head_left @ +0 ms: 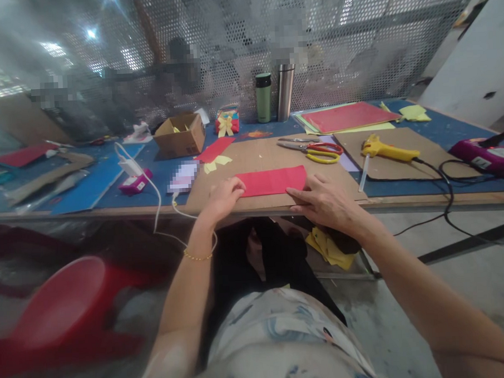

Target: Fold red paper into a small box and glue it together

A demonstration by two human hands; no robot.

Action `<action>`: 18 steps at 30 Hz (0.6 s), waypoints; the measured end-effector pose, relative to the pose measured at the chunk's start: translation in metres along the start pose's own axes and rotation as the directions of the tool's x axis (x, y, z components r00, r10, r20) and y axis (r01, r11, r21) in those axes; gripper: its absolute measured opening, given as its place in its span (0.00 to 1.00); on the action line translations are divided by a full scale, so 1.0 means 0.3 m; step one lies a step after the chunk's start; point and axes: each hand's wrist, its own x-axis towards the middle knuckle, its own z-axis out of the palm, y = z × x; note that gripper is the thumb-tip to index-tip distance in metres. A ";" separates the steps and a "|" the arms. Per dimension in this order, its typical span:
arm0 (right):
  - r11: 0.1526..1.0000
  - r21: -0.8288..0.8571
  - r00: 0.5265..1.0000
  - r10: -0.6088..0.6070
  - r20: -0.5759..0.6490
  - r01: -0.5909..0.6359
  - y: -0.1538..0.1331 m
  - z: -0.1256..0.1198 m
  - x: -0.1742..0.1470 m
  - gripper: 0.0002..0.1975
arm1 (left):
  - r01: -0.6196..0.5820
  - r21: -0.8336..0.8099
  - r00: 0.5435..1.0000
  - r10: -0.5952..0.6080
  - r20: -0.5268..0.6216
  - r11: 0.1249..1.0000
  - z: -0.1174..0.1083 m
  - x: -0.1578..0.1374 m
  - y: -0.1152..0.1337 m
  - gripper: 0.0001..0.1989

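Note:
A folded-looking red strip of paper or felt (272, 181) lies lengthwise on a brown cardboard sheet (210, 197) near the table's front edge. My left hand (225, 197) grips its left end, the fingers bent over the corner. At the other end, my right hand (325, 201) holds the right edge, with a finger resting on the lower corner. Just beyond the strip are scissors with red and yellow handles (323, 151). Yellow cut scraps (216, 162) and another red piece (217, 149) lie behind my left hand.
On the right, a yellow glue gun (390, 148) rests on cardboard, its cord trailing off the edge. At the back stand a green tumbler (263, 99), a steel flask (285, 93) and a cardboard box (180, 135). A phone (183, 177) with a white cable lies left.

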 end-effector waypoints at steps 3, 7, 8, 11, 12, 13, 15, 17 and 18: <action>1.000 0.011 1.000 0.012 0.002 -0.012 0.000 0.001 -0.002 0.17 | -0.015 -0.009 1.000 0.015 -0.027 1.000 -0.006 -0.007 -0.026 0.05; 0.999 0.028 1.000 0.021 0.007 -0.021 0.000 0.000 -0.004 0.17 | -0.030 -0.050 0.999 0.028 -0.046 0.998 0.004 -0.007 -0.030 0.06; 0.999 0.028 1.000 0.020 0.007 -0.020 0.000 -0.001 -0.004 0.17 | -0.031 -0.058 0.998 0.028 -0.050 0.998 0.007 -0.007 -0.029 0.06; 1.000 0.022 1.000 0.015 0.011 -0.015 0.001 -0.004 -0.005 0.18 | -0.035 -0.070 0.998 0.031 -0.062 0.997 0.010 -0.005 -0.026 0.06; 1.000 0.018 1.000 0.012 0.011 -0.012 0.001 -0.005 -0.006 0.18 | -0.036 -0.073 0.998 0.032 -0.061 0.997 0.009 -0.005 -0.026 0.06; 1.000 0.016 1.000 0.009 0.009 -0.009 0.001 -0.005 -0.006 0.18 | -0.037 -0.074 0.998 0.033 -0.055 0.997 0.007 -0.004 -0.026 0.06; 1.000 0.010 1.000 0.004 0.002 -0.004 0.002 -0.004 -0.008 0.19 | -0.044 -0.072 0.998 0.041 -0.039 0.996 0.004 -0.003 -0.027 0.06; 1.000 0.003 1.000 0.006 -0.004 -0.006 0.002 -0.001 -0.010 0.20 | -0.054 -0.038 0.998 0.053 -0.024 0.998 0.003 -0.004 -0.025 0.06; 1.000 0.002 1.000 0.011 -0.003 -0.011 0.002 0.000 -0.010 0.20 | -0.060 -0.002 0.998 0.060 -0.019 0.998 0.003 -0.007 -0.022 0.06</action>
